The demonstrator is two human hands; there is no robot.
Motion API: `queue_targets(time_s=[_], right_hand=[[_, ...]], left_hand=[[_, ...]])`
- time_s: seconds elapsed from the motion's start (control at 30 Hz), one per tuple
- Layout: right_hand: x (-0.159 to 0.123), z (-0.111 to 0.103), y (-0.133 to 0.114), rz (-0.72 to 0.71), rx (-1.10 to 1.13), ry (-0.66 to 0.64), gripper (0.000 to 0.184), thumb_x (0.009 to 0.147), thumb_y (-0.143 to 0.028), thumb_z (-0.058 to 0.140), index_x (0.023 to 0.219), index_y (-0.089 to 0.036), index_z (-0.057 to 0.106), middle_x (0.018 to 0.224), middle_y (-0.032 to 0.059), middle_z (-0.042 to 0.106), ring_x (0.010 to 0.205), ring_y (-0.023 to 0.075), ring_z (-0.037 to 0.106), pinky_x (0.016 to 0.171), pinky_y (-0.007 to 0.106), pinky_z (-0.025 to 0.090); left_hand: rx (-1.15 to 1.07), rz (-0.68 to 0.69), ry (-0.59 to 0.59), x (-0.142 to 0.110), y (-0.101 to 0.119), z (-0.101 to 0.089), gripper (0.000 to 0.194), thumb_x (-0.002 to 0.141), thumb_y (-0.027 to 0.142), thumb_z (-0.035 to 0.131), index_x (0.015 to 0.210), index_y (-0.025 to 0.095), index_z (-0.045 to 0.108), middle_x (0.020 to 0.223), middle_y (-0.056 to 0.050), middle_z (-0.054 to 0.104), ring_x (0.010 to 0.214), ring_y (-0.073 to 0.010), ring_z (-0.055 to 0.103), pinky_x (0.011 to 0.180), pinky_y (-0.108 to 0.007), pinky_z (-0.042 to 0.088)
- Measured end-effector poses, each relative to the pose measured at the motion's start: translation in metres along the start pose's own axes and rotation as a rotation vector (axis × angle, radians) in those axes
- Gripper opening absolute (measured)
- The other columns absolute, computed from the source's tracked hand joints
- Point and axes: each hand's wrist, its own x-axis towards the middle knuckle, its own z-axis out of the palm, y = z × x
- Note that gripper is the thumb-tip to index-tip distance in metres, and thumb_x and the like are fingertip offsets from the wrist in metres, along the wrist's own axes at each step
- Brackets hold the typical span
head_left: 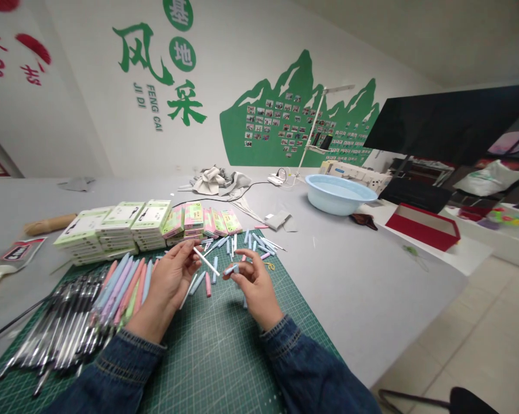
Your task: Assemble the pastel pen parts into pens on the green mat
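Observation:
My left hand (173, 282) is closed on a thin white stick like a pen refill (206, 261), pinched near its upper end and slanting down to the right. My right hand (255, 284) pinches a short light blue pen piece (231, 269) between thumb and finger, a little apart from the stick's lower tip. Both hands are raised over the green cutting mat (208, 362). On the mat beyond them are scattered blue pen pieces (215, 269), a pink pen piece (208, 284) and several thin white sticks.
Clear-barrelled pens (65, 328) and pastel pens (125, 287) lie in a heap at left. Behind them stand stacked white-green boxes (151, 221) and pink-green boxes (193, 217). A blue basin (339, 198), cloth scraps (216, 181) and a red box (423, 226) sit farther back.

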Motion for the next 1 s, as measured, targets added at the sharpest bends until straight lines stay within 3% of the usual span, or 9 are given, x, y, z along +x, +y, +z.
queue_targets(time_s=[0.13,0.27,0.33,0.6,1.0], right_hand=[[0.001,0.000,0.009,0.088,0.040,-0.113,0.024,0.077,-0.015,0.060,0.100,-0.019,0.057,0.078,0.0011,0.064,0.064,0.0123,0.058,0.068,0.029,0.046],[0.001,0.002,0.018,0.268,0.264,-0.143,0.016,0.077,-0.021,0.059,0.093,-0.018,0.058,0.070,0.0010,0.060,0.047,0.0059,0.038,0.047,0.020,0.029],[0.000,0.004,0.020,0.302,0.321,-0.139,0.016,0.076,-0.022,0.061,0.092,-0.018,0.057,0.067,0.0008,0.059,0.046,0.0051,0.033,0.046,0.019,0.024],[-0.002,0.006,0.029,0.313,0.202,-0.119,0.018,0.076,-0.029,0.065,0.087,-0.018,0.055,0.062,-0.0012,0.061,0.043,0.0050,0.034,0.045,0.019,0.023],[-0.005,0.009,0.025,0.291,0.134,-0.118,0.016,0.073,-0.024,0.067,0.082,-0.018,0.055,0.062,-0.0012,0.064,0.047,0.0066,0.041,0.044,0.019,0.023]], left_hand=[[0.076,0.048,-0.048,-0.006,0.013,0.010,0.025,0.067,0.028,0.075,0.087,0.014,0.069,0.074,-0.001,0.065,0.057,-0.0055,0.056,0.052,-0.013,0.050],[0.171,0.022,-0.107,-0.009,0.008,0.011,0.028,0.065,0.032,0.076,0.084,0.013,0.069,0.075,-0.001,0.064,0.059,-0.0064,0.056,0.053,-0.016,0.049],[0.196,0.023,-0.130,-0.009,0.002,0.009,0.027,0.065,0.033,0.076,0.082,0.013,0.069,0.075,-0.001,0.063,0.060,-0.0072,0.056,0.054,-0.017,0.049],[0.212,-0.030,-0.140,-0.009,-0.017,0.002,0.026,0.070,0.032,0.073,0.086,0.013,0.067,0.079,-0.002,0.063,0.061,-0.0064,0.055,0.055,-0.016,0.049],[0.466,-0.008,-0.305,-0.019,0.011,0.006,0.026,0.076,0.037,0.065,0.083,0.013,0.067,0.079,-0.004,0.063,0.063,-0.0106,0.058,0.057,-0.023,0.051]])
